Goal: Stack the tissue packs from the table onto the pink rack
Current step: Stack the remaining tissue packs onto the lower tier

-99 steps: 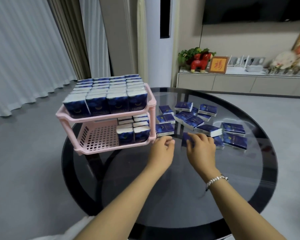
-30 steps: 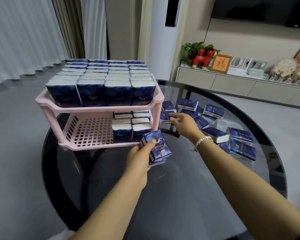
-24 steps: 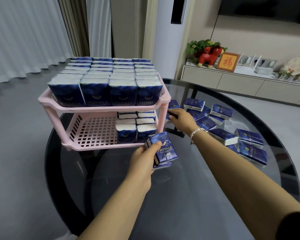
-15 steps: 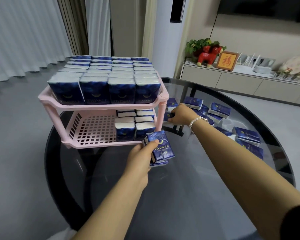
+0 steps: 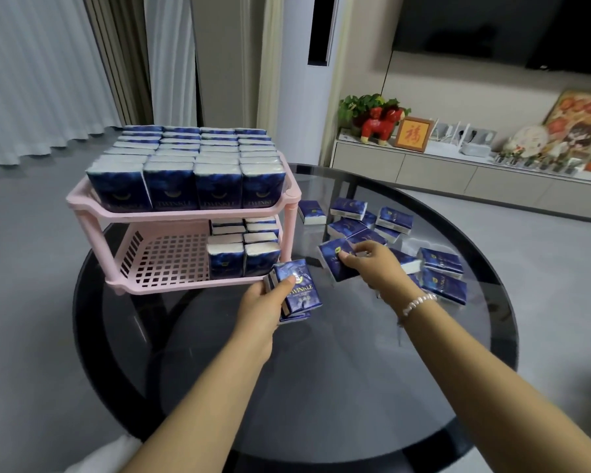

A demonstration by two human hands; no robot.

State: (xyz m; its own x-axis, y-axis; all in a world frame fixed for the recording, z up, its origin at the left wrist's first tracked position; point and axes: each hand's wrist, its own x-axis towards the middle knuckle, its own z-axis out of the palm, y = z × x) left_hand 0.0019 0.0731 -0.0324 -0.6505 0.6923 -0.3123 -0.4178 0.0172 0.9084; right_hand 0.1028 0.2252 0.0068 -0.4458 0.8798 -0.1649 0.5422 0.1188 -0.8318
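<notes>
A two-tier pink rack (image 5: 185,215) stands on the left of a round dark glass table (image 5: 321,387). Its top shelf is packed with upright blue tissue packs (image 5: 191,165); the lower shelf holds several packs (image 5: 243,247) at its right end. My left hand (image 5: 263,305) grips a small stack of blue packs (image 5: 299,290) just in front of the rack's right front leg. My right hand (image 5: 372,264) holds another blue pack (image 5: 336,262), lifted off the table. Several loose packs (image 5: 389,220) lie to the right of the rack.
The left part of the lower shelf (image 5: 164,257) is bare grid. Behind the table runs a low cabinet (image 5: 458,172) with a red figurine, a framed picture and ornaments. Curtains hang at the back left. Grey floor surrounds the table.
My right hand has pulled back from beside the rack's leg with a pack in its grip. The left hand still holds its stack at the same spot.
</notes>
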